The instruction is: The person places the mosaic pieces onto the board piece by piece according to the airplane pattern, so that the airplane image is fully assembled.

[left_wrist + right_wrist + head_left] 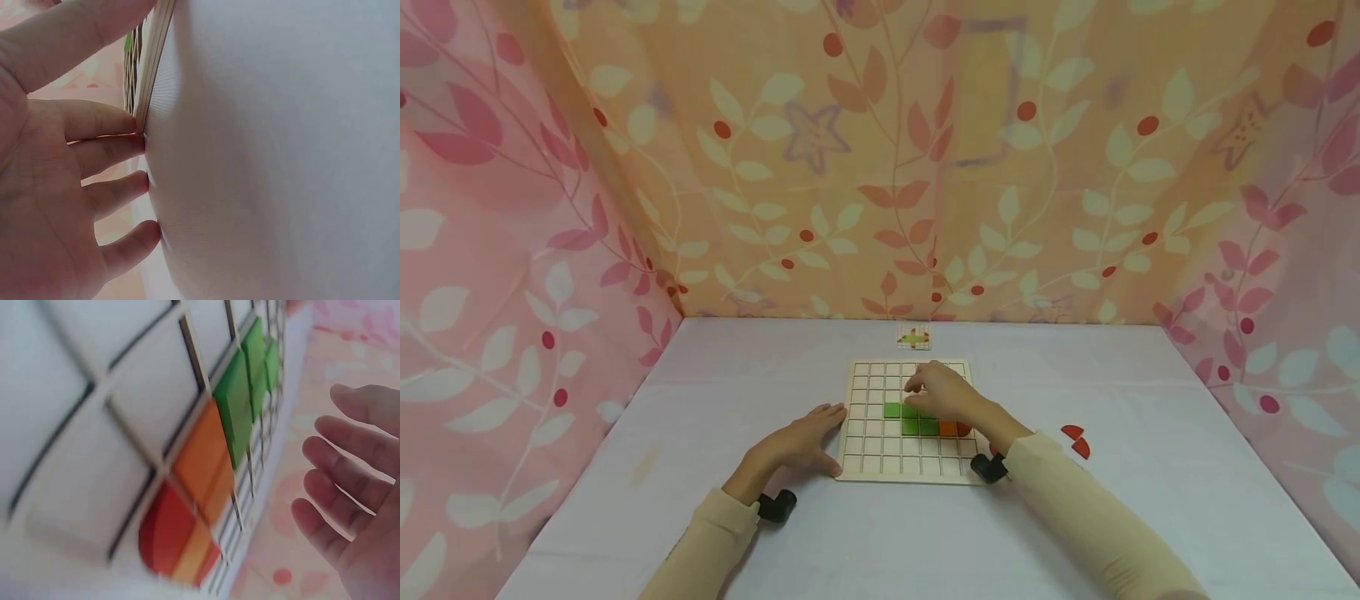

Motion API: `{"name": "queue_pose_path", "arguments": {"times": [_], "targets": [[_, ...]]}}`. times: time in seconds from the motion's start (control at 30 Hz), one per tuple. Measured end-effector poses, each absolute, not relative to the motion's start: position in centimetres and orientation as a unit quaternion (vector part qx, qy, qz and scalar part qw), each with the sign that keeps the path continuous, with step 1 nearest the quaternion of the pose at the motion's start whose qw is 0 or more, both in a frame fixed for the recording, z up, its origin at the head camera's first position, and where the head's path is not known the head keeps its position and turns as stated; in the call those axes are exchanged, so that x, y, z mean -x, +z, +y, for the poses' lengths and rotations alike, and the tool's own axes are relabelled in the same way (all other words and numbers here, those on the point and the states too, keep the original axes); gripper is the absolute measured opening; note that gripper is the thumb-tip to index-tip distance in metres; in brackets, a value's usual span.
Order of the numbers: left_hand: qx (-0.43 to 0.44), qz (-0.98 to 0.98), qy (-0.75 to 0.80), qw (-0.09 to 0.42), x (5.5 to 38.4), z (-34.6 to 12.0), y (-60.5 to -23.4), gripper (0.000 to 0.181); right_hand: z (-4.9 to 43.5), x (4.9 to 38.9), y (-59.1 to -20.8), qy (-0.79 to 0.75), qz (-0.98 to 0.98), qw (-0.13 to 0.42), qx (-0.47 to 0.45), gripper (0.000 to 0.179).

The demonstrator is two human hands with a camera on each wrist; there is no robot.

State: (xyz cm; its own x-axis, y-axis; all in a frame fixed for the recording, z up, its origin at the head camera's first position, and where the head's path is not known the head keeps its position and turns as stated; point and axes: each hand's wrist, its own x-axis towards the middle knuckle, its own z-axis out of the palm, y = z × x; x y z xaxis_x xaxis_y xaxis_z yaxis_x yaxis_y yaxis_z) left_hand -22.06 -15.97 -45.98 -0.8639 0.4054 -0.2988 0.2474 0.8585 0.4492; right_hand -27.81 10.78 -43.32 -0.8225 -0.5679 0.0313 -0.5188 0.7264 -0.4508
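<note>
A wooden grid board (861,446) lies on the table. My left hand (801,439) spreads at its left side; thumb and fingertips are right at the board's edge (150,75) in the left wrist view. Over the board hovers my right hand (946,392), its fingers loosely bent and apart, nothing between them in the right wrist view. Several green tiles (892,410) sit in cells below that hand, partly hidden by it. Beside them in the same row are an orange tile (948,428) and a red rounded piece (172,534) at the right end.
Two red quarter-round pieces (1081,448) lie right of the board, and another bit of red shows by the right wrist. A small pattern card (913,337) lies behind the board. A patterned curtain (880,167) stands along the back and sides of the white table (737,367).
</note>
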Motion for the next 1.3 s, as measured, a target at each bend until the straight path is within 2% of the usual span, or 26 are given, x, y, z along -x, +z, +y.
{"name": "queue_pose_path", "arguments": {"times": [0.3, 0.47, 0.8, 1.03, 1.3], "targets": [[-0.177, 0.943, 0.201, 0.199, 22.0, -16.0, -45.9, 0.097, 16.0, 26.4, -41.4, -0.244, 0.928, 0.035, 0.281, 0.019], [-0.176, 0.942, 0.203, 0.199, 21.9, -16.0, -45.9, 0.096, 18.6, 25.0, -41.1, -0.249, 0.937, 0.05, 0.24, 0.021], [-0.173, 0.943, 0.204, 0.198, 21.8, -16.0, -45.9, 0.095, 23.2, 22.4, -42.3, -0.237, 0.952, 0.086, 0.172, 0.022], [-0.181, 0.94, 0.215, 0.192, 21.7, -16.1, -45.8, 0.096, 25.6, 21.1, -43.6, -0.235, 0.957, 0.08, 0.148, 0.018], [-0.177, 0.94, 0.22, 0.194, 21.6, -16.0, -45.6, 0.095, 27.0, 20.2, -44.9, -0.22, 0.967, 0.064, 0.115, 0.022]]}}
